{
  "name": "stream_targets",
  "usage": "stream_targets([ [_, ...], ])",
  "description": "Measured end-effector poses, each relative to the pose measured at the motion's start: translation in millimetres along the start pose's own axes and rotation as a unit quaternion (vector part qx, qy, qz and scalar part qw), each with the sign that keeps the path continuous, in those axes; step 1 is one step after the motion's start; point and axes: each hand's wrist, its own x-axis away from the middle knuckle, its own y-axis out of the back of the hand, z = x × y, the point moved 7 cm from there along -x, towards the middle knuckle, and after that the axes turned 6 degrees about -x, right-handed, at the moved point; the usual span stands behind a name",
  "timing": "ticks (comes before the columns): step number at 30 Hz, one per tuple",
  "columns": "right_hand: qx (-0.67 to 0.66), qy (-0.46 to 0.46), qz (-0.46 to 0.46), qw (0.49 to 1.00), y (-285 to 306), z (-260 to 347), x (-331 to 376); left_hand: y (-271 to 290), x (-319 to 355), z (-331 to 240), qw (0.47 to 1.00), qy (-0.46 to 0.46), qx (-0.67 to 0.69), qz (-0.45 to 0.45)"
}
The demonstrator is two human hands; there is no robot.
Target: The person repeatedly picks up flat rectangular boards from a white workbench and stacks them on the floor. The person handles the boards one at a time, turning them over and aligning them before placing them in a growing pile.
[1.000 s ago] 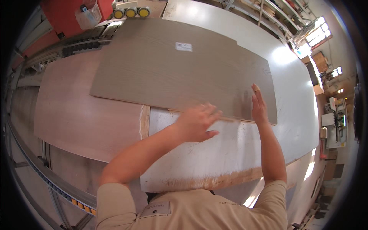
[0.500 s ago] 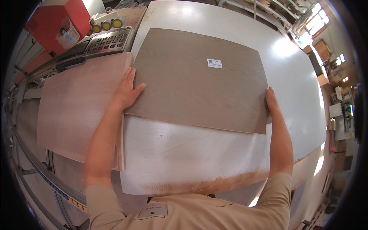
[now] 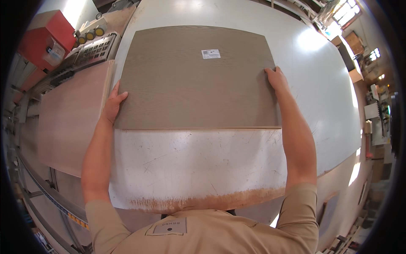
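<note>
A clear plastic holder [image 3: 55,55] sits on the red machine cabinet [image 3: 46,31] — right of the cabinet, yellow-faced discs [image 3: 90,36], a slotted metal panel [image 3: 96,51] and, well apart, a window [image 3: 346,13].

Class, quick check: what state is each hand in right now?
Left hand: holding the brown panel by its left edge, thumb on top.
Right hand: holding the same panel by its right edge, thumb on top.

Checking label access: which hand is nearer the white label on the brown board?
Right. The right hand is at the right edge of the brown board, right of the white label; the left hand is farther, at the left edge.
</note>
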Motion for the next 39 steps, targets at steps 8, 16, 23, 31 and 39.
stream_targets([
  [8,0.068,-0.019,-0.035,0.997,-2.9,9.6,8.8,2.5,-0.1,11.7,1.000,-0.008,-0.003,0.008],
  [16,0.088,-0.038,-0.060,0.994,23.5,-19.0,52.7,-25.7,21.1,0.9,0.998,-0.027,0.031,0.039],
  [23,0.114,-0.044,-0.105,0.987,68.9,-162.3,74.1,-97.4,85.6,11.2,0.995,-0.002,0.020,0.095],
  [31,0.457,-0.094,-0.250,0.848,179.9,-289.3,168.6,-225.1,151.4,-9.8,0.967,-0.058,-0.151,0.198],
  [39,0.263,0.250,-0.242,0.900,33.4,-41.1,179.8,-51.4,151.0,-47.7,0.954,-0.156,-0.256,0.014],
])
